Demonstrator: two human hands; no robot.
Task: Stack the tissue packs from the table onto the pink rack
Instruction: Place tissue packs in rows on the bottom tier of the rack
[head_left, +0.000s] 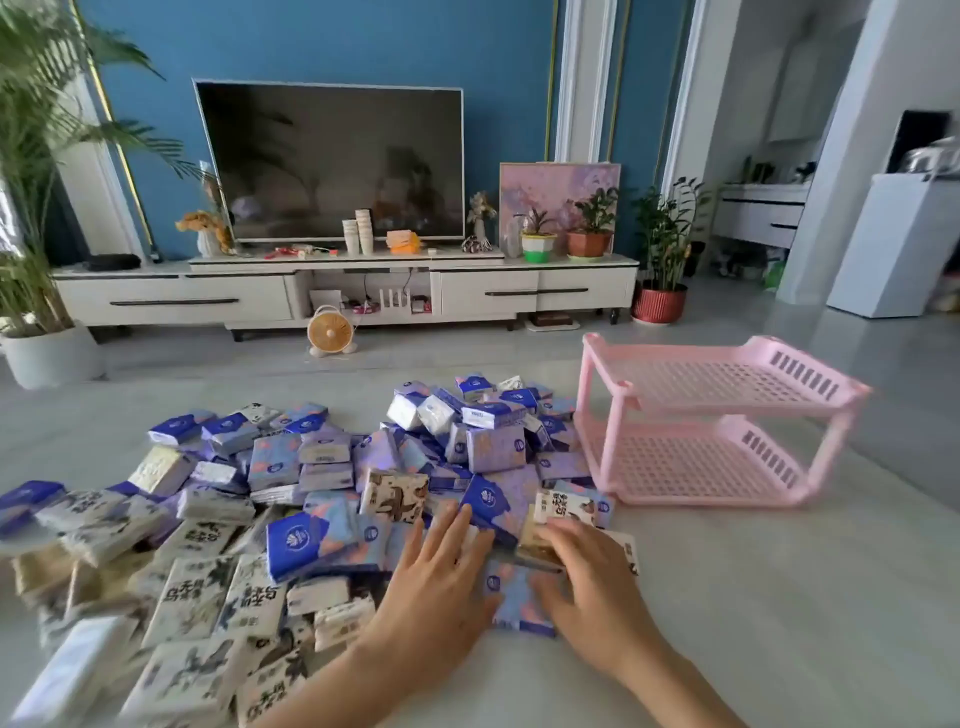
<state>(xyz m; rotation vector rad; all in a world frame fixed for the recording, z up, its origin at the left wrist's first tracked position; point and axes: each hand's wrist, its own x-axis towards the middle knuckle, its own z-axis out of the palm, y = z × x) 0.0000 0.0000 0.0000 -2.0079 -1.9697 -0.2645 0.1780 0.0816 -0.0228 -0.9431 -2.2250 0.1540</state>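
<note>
Tissue packs (291, 499): loose heap, centre and left of counter (727, 597), flat, at mixed angles. Purple pack (519, 603): near edge, between hands; long axis unclear. Left hand (436, 571): flat, fingers straight, resting on heap. Right hand (592, 571): laid over tan pack (537, 548); grip not determinable. Pink rack (717, 421): far right of hands, right hand nearer, long axis left-to-right, no packs on either tier.

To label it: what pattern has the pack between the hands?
Lilac pack with pink blotches; head view.

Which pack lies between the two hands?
The lilac pack with pink blotches, flat on the table, left hand and right hand on either side; other lilac ones sit in the heap behind.
</note>
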